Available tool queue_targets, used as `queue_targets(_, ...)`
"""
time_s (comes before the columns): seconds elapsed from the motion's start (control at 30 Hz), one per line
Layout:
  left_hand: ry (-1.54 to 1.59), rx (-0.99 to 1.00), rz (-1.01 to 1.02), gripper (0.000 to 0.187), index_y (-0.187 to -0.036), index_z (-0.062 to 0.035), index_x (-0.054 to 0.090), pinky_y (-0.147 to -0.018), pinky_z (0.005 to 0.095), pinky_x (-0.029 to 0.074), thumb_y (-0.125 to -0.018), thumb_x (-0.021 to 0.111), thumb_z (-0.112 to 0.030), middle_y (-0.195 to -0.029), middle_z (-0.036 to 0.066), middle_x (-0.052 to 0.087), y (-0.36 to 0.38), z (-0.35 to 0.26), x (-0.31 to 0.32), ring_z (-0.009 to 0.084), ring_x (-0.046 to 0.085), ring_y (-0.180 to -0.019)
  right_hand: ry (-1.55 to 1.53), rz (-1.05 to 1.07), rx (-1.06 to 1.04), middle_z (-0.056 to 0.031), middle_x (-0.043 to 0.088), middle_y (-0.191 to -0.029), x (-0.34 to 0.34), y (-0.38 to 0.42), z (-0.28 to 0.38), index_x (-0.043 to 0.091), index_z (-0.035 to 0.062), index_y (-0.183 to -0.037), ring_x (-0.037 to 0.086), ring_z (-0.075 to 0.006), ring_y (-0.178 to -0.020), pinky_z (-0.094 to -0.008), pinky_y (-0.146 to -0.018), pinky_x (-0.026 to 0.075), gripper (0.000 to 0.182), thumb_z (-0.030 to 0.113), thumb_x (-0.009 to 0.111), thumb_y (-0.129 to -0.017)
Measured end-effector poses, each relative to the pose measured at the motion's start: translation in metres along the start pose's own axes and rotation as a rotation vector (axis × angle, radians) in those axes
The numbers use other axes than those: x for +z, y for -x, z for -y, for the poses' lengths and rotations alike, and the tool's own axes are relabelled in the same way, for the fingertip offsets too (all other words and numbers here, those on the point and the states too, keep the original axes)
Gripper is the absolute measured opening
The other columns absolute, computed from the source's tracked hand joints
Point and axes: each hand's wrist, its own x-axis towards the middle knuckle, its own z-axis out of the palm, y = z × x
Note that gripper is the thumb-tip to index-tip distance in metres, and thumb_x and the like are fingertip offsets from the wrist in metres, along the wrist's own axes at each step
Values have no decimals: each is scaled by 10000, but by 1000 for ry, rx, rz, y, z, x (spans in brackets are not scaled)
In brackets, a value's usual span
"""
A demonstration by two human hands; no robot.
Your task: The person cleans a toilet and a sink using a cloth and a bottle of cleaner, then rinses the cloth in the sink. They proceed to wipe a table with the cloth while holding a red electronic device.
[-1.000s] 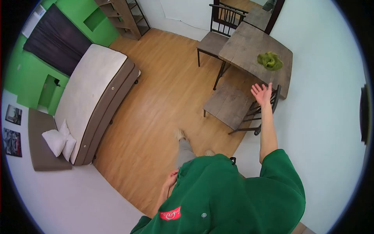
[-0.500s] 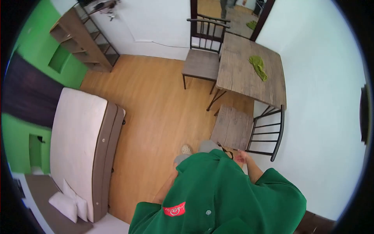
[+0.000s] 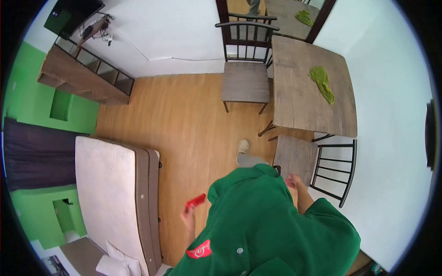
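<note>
My left hand (image 3: 188,214) is raised over the floor beside my green shirt, closed on a flat red item (image 3: 195,201). At the right of my waist is my right hand (image 3: 293,180), fingers bent, over the seat of the near chair (image 3: 294,158). Something pinkish shows at its fingers, too small to make out. On the wooden table (image 3: 294,92) lies a crumpled green cloth (image 3: 322,85), away from both hands.
A second chair (image 3: 245,83) stands left of the table, below a mirror (image 3: 292,18). A bed with a bare mattress (image 3: 108,184) is on the left. Behind it are a shelf unit (image 3: 83,78) and a wall screen (image 3: 73,16). One shoe (image 3: 243,146) shows on the floor.
My left hand has come out from beside my body, and the red item now shows in it. The view has shifted, and one foot is farther forward.
</note>
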Motion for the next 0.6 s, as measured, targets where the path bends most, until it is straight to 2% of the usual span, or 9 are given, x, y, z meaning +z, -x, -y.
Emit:
queue_targets(0.03, 69, 81, -60, 209, -1074, -12, 648, -856, 308, 485, -949, 636, -179, -960, 52, 657, -29, -42, 18, 152, 614, -923, -19, -5, -22, -133, 682, -1054, 14, -2, 31, 510, 131, -1310, 657, -244, -876, -409, -701, 549, 455, 434, 510, -971)
queue_targets(0.07, 454, 9, -83, 224, -1071, -28, 635, -871, 349, 502, -948, 642, -215, -953, 77, 664, -56, -84, 38, 180, 632, -915, -31, -2, -55, -134, 686, -1055, 29, -9, 70, 532, 129, -1283, 658, -242, -877, -414, -691, 551, 441, 440, 514, -970)
queue_targets(0.1, 603, 55, -77, 238, -1074, -48, 612, -856, 381, 527, -958, 621, -256, -953, 91, 668, -88, -122, 60, 216, 647, -908, 13, 57, -89, -125, 691, -1050, 33, -27, 108, 540, 120, -1272, 659, -230, -879, -404, -702, 549, 448, 450, 512, -971)
queue_targets(0.17, 858, -20, 172, 267, -1075, -93, 590, -803, 407, 544, -988, 563, -344, -948, 71, 650, -155, -182, 98, 213, 644, -875, 137, 197, -98, -107, 700, -1041, 39, -65, 156, 555, 101, -1250, 659, -205, -884, -385, -726, 544, 463, 469, 507, -973)
queue_targets(0.2, 930, 45, 219, 415, -1215, -103, 553, -793, 407, 530, -1005, 491, -455, -910, 32, 619, -194, -198, 123, 203, 623, -859, 170, 193, -81, -95, 701, -1054, 59, -61, 182, 538, 95, -1270, 660, -193, -905, -365, -753, 536, 473, 463, 515, -975)
queue_targets(0.23, 946, -14, 165, 460, -1272, -92, 541, -758, 400, 522, -1007, 482, -463, -931, 16, 589, -210, -248, 155, 179, 594, -855, 191, 175, -73, -84, 701, -1067, 66, -47, 218, 521, 88, -1289, 661, -180, -926, -346, -781, 527, 483, 457, 523, -976)
queue_targets(0.37, 1001, 18, 645, 588, -1383, -70, 425, -711, 318, 496, -973, 537, -476, -1032, 50, 535, -268, -350, 240, 134, 535, -854, 204, 149, -319, -57, 699, -1085, 134, 47, 311, 504, 120, -1329, 655, -161, -945, -314, -820, 507, 510, 465, 571, -960)
queue_targets(0.47, 985, 14, 990, 601, -1396, -55, 385, -660, 284, 479, -967, 540, -445, -1032, 75, 527, -293, -397, 273, 131, 517, -798, 115, 152, -403, -26, 694, -1059, 160, 78, 321, 524, 139, -1292, 652, -140, -901, -313, -789, 512, 525, 511, 607, -931)
queue_targets(0.6, 1151, -200, 1314, 589, -1382, -30, 374, -579, 276, 467, -956, 559, -391, -1036, 113, 548, -317, -447, 302, 148, 535, -724, -75, 34, -323, -36, 693, -1046, 157, 36, 259, 546, 142, -1249, 659, -158, -915, -331, -784, 511, 404, 425, 573, -961)
